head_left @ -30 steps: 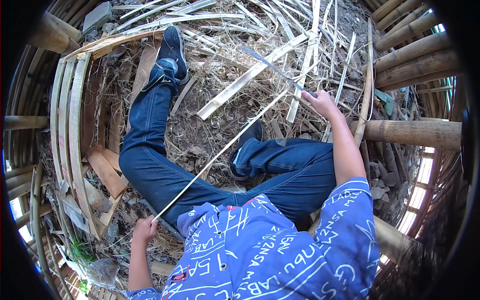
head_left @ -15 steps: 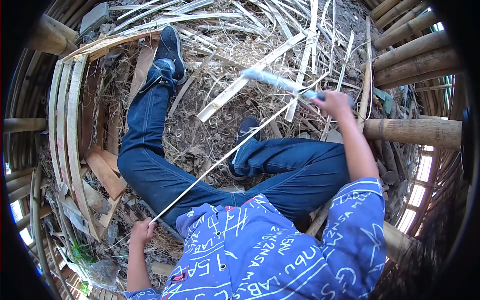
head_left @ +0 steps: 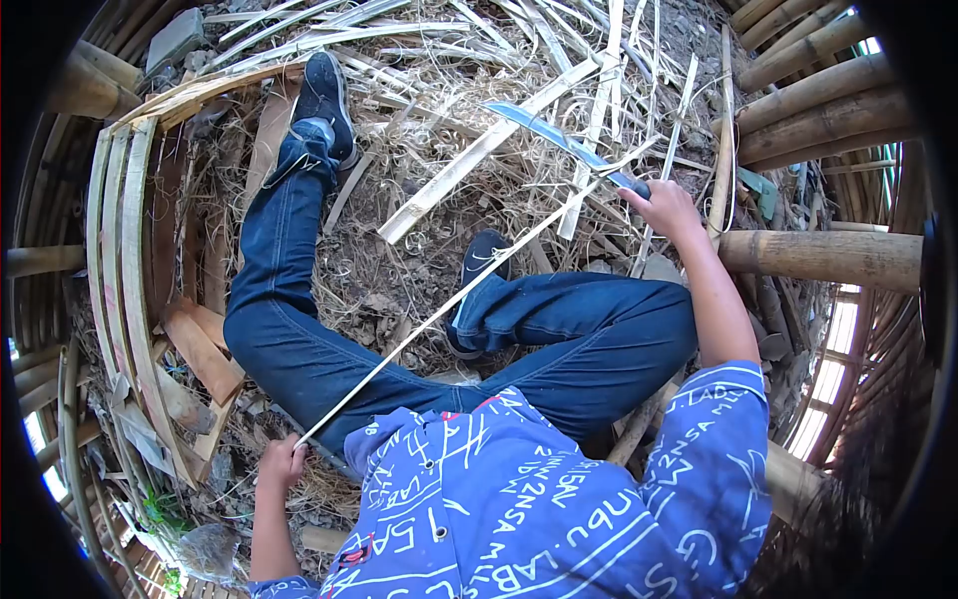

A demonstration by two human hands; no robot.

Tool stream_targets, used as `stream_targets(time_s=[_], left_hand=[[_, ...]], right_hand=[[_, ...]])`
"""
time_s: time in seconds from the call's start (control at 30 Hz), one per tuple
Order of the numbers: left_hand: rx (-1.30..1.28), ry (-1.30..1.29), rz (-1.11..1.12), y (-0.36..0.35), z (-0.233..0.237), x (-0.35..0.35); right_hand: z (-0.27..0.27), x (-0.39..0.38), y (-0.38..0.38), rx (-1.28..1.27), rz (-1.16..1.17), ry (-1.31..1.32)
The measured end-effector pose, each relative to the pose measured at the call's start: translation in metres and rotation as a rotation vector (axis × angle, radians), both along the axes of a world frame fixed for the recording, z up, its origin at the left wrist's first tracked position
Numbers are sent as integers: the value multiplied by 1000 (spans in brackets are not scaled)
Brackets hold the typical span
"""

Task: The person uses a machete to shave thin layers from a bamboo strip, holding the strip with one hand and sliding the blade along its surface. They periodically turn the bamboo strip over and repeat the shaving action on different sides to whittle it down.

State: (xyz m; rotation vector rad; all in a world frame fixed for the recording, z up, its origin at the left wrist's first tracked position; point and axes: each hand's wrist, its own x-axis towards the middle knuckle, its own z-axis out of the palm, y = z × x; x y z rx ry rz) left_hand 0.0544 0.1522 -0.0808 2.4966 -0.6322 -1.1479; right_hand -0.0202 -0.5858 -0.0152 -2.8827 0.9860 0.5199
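Strip: the thin pale strip (head_left: 449,304) runs in a diagonal from above the lap to the litter beyond the knees, its far tip split or frayed
Left hand: the left hand (head_left: 282,463) is closed on the near end of the strip, with the fingers curled
Right hand: the right hand (head_left: 667,208) is wrapped around the knife handle, just beside the strip's far end; the two hands are well apart
Knife: the knife (head_left: 549,130) has its blade crossing the strip near that far end, close to the handle, with the point aimed away to the left of the strip
Legs: the jeans (head_left: 271,240) lie on both sides of the strip, which passes over the left thigh and in front of the right shoe (head_left: 484,248)
Loose slat: a broad pale slat (head_left: 449,185) lies on the ground to the left of the strip's far half
Shavings: curled shavings (head_left: 439,110) are scattered beyond the strip
Bent slats: a row of pale slats (head_left: 132,250) stands well to the left of the strip
Pole: a thick bamboo pole (head_left: 818,260) is to the right of the strip
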Motion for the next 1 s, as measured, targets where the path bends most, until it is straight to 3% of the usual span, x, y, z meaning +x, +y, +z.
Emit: stream_targets(time_s=[0.47,0.57,0.7,0.8,1.0], left_hand=[[38,-52,-21,-3,6,-2],[36,-59,-26,-4,7,-2],[23,-56,-25,-5,9,0],[-15,-42,-29,-7,9,3],[30,-25,-37,-4,7,2]], right_hand=[[-7,6,-21,339,-197,106],[-22,1,-34,320,-177,95],[-3,11,-15,348,-187,173],[-7,10,2,-35,48,66],[-4,18,38,-178,215,19]])
